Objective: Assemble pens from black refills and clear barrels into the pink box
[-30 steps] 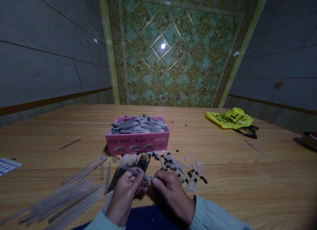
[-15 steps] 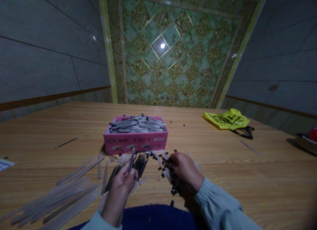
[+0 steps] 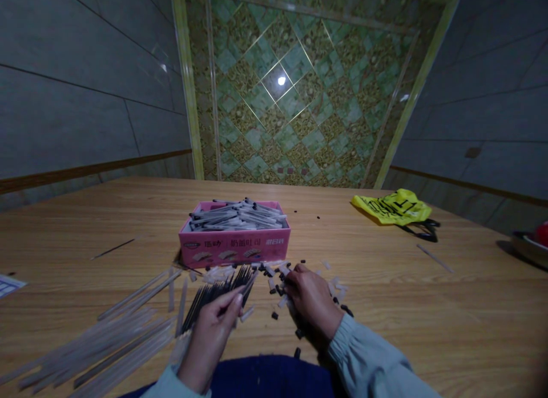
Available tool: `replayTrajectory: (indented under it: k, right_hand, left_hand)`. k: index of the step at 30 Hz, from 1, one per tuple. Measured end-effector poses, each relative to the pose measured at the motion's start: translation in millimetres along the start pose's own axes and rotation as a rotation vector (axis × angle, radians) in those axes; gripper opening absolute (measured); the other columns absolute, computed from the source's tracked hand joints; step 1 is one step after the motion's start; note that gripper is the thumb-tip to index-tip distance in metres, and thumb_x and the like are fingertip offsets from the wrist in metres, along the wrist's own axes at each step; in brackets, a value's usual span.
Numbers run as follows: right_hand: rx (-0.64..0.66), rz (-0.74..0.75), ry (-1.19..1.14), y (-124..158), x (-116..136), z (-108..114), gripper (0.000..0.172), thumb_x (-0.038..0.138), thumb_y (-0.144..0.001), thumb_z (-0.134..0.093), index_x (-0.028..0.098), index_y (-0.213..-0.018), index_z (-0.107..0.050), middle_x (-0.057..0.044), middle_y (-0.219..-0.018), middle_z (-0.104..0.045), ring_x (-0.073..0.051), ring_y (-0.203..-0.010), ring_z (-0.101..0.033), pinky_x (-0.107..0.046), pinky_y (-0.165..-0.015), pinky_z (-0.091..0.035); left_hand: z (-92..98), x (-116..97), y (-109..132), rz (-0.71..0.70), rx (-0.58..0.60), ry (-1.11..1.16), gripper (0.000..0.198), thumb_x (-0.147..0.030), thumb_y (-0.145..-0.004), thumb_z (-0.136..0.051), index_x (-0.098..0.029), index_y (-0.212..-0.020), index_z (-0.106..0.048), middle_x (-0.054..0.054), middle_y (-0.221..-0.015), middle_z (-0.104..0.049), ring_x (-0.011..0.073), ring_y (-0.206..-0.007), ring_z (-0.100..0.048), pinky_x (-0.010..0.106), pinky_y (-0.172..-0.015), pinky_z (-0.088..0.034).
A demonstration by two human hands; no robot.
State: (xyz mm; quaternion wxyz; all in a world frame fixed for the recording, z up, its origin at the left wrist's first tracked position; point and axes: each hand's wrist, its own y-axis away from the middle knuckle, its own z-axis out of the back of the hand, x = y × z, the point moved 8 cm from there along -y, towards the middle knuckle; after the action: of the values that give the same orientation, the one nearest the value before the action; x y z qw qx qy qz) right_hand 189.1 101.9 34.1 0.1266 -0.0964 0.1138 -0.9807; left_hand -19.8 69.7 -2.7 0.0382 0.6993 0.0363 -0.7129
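Observation:
My left hand is closed round a thin pen barrel that points up and to the right, over a fan of black refills on the wooden table. My right hand rests fingers-down among scattered small black and clear caps, pinching at them; what it grips is hidden. A pink cardboard box full of assembled pens stands just beyond both hands.
Clear plastic tubes lie in a loose pile at the left front. A yellow bag lies at the far right, a bowl at the right edge, a paper sheet at the left edge. Tiled walls rise behind.
My hands, together on one pen a second ago, have parted. The right hand went out to the caps and has shifted slightly; the left hand has tipped its pen from upright to slanting right.

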Motion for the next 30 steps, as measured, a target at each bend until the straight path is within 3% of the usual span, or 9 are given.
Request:
replayTrajectory:
  k: [6,12,14,19,25,30]
  right_hand:
    - [-0.045,0.02,-0.104,0.6,0.6,0.2,0.008,0.016,-0.077,-0.059,0.017,-0.084,-0.062,-0.006,-0.085,-0.064,-0.02,-0.078,-0.059,-0.026,-0.062,-0.033]
    - [-0.139,0.069,-0.633,1.0,5.3,4.4,0.007,0.012,-0.078,-0.058,0.017,-0.082,-0.061,-0.002,-0.081,-0.064,-0.017,-0.078,-0.059,-0.024,-0.067,-0.04]
    - [-0.15,0.106,-0.714,1.6,10.2,7.3,0.007,0.011,-0.078,-0.059,0.017,-0.081,-0.061,-0.002,-0.081,-0.063,-0.016,-0.079,-0.058,-0.024,-0.067,-0.041]
    - [-0.188,0.188,-0.65,5.2,18.1,15.0,0.003,0.018,-0.082,-0.06,0.018,-0.084,-0.061,-0.003,-0.083,-0.061,-0.017,-0.077,-0.055,-0.025,-0.067,-0.041]
    - [-0.195,0.313,-0.619,9.6,26.9,20.1,0.012,0.027,-0.089,-0.053,0.017,-0.089,-0.06,-0.005,-0.084,-0.06,-0.017,-0.077,-0.054,-0.026,-0.068,-0.041]
    - [-0.184,0.365,-0.598,10.4,31.0,21.5,0.008,0.019,-0.089,-0.05,0.018,-0.087,-0.058,-0.006,-0.086,-0.059,-0.018,-0.079,-0.054,-0.027,-0.07,-0.042]
  left_hand:
    - [-1.0,-7.8,-0.5,-0.034,0.002,-0.043,0.044,-0.047,-0.064,-0.07,-0.017,-0.096,-0.075,0.006,-0.082,-0.075,0.0256,-0.083,-0.065,0.034,-0.079,-0.049]
    - [-4.1,-19.8,4.8,-0.137,0.024,-0.192,0.033,-0.043,-0.069,-0.066,-0.021,-0.091,-0.076,0.008,-0.093,-0.075,0.0282,-0.091,-0.065,0.037,-0.086,-0.048]
    - [-5.4,-24.0,6.9,-0.189,0.028,-0.28,0.028,-0.042,-0.072,-0.064,-0.024,-0.09,-0.077,0.007,-0.096,-0.075,0.0277,-0.094,-0.065,0.035,-0.086,-0.047]
    - [-10.6,-30.5,11.7,-0.264,0.066,-0.461,0.028,-0.041,-0.078,-0.058,-0.027,-0.093,-0.076,0.006,-0.094,-0.073,0.0254,-0.091,-0.065,0.032,-0.082,-0.047]
    - [-12.2,-32.0,14.5,-0.273,0.088,-0.562,0.031,-0.041,-0.08,-0.053,-0.027,-0.097,-0.075,0.006,-0.093,-0.072,0.025,-0.088,-0.065,0.031,-0.078,-0.046]
    - [-12.6,-31.9,14.9,-0.279,0.094,-0.624,0.031,-0.041,-0.081,-0.052,-0.027,-0.097,-0.075,0.006,-0.092,-0.072,0.0244,-0.085,-0.065,0.031,-0.076,-0.046]
